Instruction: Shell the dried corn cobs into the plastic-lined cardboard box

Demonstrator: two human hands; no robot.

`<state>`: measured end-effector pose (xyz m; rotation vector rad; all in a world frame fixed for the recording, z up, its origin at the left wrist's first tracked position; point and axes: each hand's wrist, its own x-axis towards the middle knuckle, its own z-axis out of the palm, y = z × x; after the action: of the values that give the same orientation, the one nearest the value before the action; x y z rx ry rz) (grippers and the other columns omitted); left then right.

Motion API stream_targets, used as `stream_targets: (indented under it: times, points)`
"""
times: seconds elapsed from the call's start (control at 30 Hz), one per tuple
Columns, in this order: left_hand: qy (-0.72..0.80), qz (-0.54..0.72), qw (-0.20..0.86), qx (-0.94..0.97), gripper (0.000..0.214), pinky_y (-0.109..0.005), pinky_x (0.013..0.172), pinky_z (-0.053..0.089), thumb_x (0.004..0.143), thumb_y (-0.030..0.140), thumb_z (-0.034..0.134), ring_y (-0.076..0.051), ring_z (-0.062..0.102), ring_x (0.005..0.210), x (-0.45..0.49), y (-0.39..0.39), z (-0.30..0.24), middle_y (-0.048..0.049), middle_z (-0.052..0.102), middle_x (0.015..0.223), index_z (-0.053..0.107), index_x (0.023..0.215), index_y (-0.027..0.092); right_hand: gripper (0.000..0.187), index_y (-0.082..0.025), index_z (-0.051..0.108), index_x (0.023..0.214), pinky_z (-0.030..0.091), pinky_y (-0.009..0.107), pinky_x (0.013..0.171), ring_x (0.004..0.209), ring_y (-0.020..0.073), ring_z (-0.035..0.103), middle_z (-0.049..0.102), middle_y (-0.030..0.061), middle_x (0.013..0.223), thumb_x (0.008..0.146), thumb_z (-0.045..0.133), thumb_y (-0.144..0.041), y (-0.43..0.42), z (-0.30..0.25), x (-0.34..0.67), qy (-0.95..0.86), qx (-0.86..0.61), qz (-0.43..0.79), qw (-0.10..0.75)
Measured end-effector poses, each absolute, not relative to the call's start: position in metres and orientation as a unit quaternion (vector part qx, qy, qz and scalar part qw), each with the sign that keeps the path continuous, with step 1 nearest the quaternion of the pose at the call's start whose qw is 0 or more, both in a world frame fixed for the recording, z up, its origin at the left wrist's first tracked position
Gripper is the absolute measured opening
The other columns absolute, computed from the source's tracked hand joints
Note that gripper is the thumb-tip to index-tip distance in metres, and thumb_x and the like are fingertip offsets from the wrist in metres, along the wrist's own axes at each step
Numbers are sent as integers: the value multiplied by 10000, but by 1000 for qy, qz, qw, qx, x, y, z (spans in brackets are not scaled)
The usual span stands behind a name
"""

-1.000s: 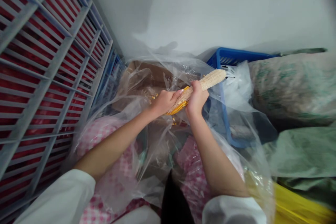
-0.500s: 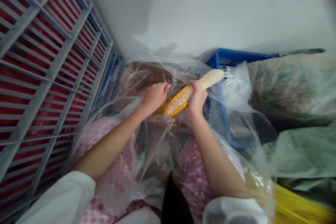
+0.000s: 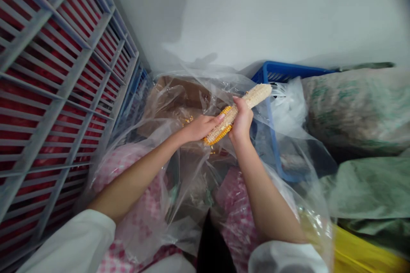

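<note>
A corn cob slants up to the right over a clear plastic bag; its upper end is bare, and yellow kernels line the edges of its lower part. My right hand is wrapped around its middle. My left hand grips the lower left part, its thumb lying along the kernels; the other fingers are mostly hidden. Loose kernels lie below, just beyond my left hand. The clear plastic bag spreads under both forearms, over a brown cardboard box.
A slatted crate with red contents stands along the left. To the right are a blue basket, a white plastic bag and a large filled sack. A green sack and yellow material lie nearer. A pale wall rises behind.
My left hand has moved right and slightly down, from beside the cob onto its lower part. Kernels that the hand hid are now visible. My right hand keeps its hold.
</note>
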<state>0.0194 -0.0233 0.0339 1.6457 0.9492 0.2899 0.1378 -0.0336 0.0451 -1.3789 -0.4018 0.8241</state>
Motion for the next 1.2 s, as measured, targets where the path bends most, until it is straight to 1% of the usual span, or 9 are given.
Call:
stream_targets:
  times: [0.17,0.33,0.43,0.57,0.7,0.83,0.97,1.07,1.2]
  points:
    - [393,216,585,675,475,-248,788,417,838,498,309,-163,564,904,25,-20,28,-53,641,984,591,999,152,227,-159,517,650,358,231,525,539,92,397,455,-42,579,626,565,-380,-36,43,138,-260,-681,328,601]
    - [399,232,585,667,463,-274,845,404,864,450,278,-174,557,960,27,-17,25,-67,634,1030,585,1034,149,209,-170,537,654,377,257,594,565,115,447,512,-27,593,611,567,-373,-39,47,132,-356,-755,254,489]
    - [412,235,583,660,428,-286,862,400,876,385,272,-182,544,1003,29,-19,25,-72,628,1060,587,1040,145,240,-184,534,695,386,287,645,616,145,492,528,-11,625,624,560,-412,-41,49,129,-376,-774,226,456]
    - [431,251,566,657,420,-283,865,398,875,357,263,-177,552,974,32,-21,20,-70,638,1035,600,997,140,327,-200,501,756,393,330,698,684,186,527,530,0,645,618,577,-486,-42,48,128,-374,-776,206,465]
    - [452,246,513,687,428,-294,811,417,873,366,254,-177,579,838,33,-22,15,-73,662,912,614,871,134,299,-207,485,755,396,347,718,697,201,535,514,-5,625,606,604,-438,-42,47,128,-362,-776,212,471]
    - [490,240,471,693,481,-297,720,429,873,424,224,-185,578,739,34,-26,16,-70,657,786,596,770,138,256,-206,494,730,393,326,700,662,181,516,516,-9,629,603,596,-404,-41,47,130,-371,-776,223,459]
    - [510,248,478,671,514,-283,651,422,867,465,211,-181,574,696,35,-30,14,-54,642,716,591,731,148,220,-200,505,714,375,295,669,615,151,481,518,-17,633,608,573,-380,-41,47,130,-380,-777,229,447]
    - [506,267,514,639,504,-280,653,427,863,480,233,-181,580,734,37,-31,9,-47,649,746,607,796,149,211,-197,511,714,362,279,658,608,143,467,516,-22,626,604,576,-366,-40,47,129,-376,-761,239,471]
    - [459,296,614,570,517,-278,706,449,876,476,200,-172,594,811,42,-31,9,-45,665,820,585,994,151,199,-190,519,724,367,271,646,597,128,459,529,-27,640,620,563,-354,-40,51,129,-382,-746,241,489]
